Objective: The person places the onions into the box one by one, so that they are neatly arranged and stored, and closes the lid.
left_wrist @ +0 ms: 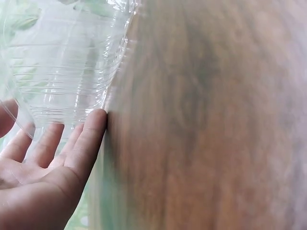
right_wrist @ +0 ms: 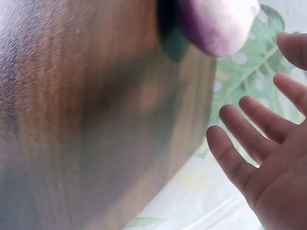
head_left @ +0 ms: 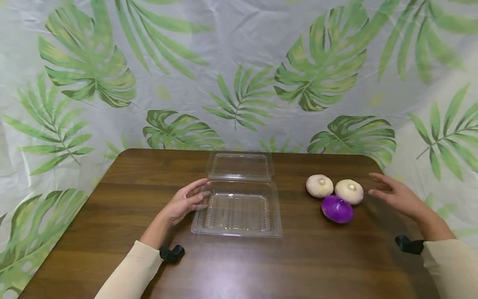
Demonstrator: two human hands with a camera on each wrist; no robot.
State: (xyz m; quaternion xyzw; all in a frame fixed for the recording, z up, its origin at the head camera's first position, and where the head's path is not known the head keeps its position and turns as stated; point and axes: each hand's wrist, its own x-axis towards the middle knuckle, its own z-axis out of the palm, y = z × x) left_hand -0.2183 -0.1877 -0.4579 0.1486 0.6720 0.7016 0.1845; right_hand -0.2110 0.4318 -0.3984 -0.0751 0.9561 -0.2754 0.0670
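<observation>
A clear plastic clamshell container [head_left: 239,211] sits on the table with its lid [head_left: 240,165] raised and leaning back. At its left side is my left hand [head_left: 186,201], its fingers loosely extended. In the left wrist view, that hand's fingertips [left_wrist: 97,117] touch or nearly touch the ribbed plastic wall [left_wrist: 57,81]. Three turnips lie grouped to the right: two show pale undersides, one on the left [head_left: 319,185] and one on the right [head_left: 349,191], and a purple-topped one [head_left: 337,209] is in front. Just right of them, my right hand [head_left: 399,197] hovers with spread fingers, holding nothing.
The brown wooden table [head_left: 239,265] has rounded far corners. Behind it hangs a pale cloth [head_left: 246,50] printed with green leaves. Dark bands [head_left: 171,253] circle both wrists over light sleeves.
</observation>
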